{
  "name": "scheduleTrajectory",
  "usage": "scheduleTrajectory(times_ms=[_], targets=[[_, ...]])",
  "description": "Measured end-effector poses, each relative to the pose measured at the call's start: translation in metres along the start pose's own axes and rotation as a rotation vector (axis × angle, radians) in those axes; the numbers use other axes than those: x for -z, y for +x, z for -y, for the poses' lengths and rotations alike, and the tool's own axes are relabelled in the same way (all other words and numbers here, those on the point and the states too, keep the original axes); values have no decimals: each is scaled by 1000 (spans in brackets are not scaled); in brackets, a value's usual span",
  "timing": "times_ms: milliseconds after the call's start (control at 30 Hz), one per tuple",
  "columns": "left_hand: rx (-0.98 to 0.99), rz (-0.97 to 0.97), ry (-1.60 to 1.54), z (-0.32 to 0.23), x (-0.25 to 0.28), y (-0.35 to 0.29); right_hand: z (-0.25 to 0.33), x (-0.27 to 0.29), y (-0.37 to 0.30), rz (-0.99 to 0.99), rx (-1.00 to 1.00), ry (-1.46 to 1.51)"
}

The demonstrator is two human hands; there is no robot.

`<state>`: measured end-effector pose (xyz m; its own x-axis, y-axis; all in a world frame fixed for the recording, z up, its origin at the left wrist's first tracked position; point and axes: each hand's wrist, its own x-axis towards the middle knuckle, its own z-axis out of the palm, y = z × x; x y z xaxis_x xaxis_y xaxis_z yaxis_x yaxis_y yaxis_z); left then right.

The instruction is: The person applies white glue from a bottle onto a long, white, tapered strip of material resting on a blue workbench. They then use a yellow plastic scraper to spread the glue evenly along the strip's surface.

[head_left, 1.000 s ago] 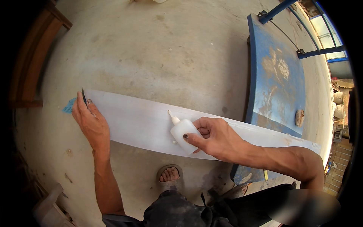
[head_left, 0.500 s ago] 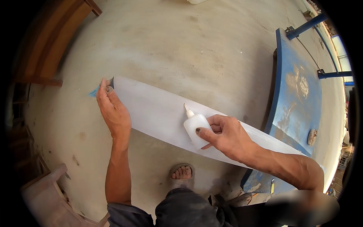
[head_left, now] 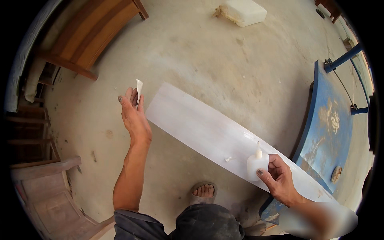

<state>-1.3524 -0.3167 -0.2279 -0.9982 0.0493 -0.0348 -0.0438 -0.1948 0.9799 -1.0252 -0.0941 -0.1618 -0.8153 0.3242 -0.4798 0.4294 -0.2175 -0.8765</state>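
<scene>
A long, pale white board [head_left: 188, 120] slants from the middle of the view down to the lower right. My right hand [head_left: 282, 180] grips a white squeeze bottle [head_left: 257, 166] over the board's nearer part, thumb in front, its thin nozzle pointing up. Off the board's far left end, my left hand [head_left: 135, 116] is raised, its fingers closed around a small off-white piece [head_left: 139, 88] that looks like folded paper or sheet. A small white bit [head_left: 229, 159] lies on the board left of the bottle.
On the right stands a worn blue platform [head_left: 320, 120] with blue posts. Brown wooden furniture [head_left: 94, 34] is at the upper left, more bare-wood furniture [head_left: 52, 200] at the lower left. A white plastic jug [head_left: 242, 12] lies on the concrete floor [head_left: 192, 56] at the top.
My left hand has come off the board's end and lifted with the off-white piece. The bottle in my right hand has moved right and nearer, now more upright. The view has shifted.
</scene>
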Motion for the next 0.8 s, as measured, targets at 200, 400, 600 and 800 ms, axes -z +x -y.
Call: scheduleTrajectory(times_ms=[200, 400, 600, 800], targets=[[-92, -11, 175, -5, -13, 8, -8, 35, -37, -91, 128, -46], [-458, 369, 716, 40, -29, -16, 2, 113, -77, -393, 217, -393], [-508, 735, 878, 16, -97, -47, -18, 253, -110, -920, 207, -515], [-652, 886, 1015, 24, -114, -70, -50, 354, -128, -1185, 1, -708]])
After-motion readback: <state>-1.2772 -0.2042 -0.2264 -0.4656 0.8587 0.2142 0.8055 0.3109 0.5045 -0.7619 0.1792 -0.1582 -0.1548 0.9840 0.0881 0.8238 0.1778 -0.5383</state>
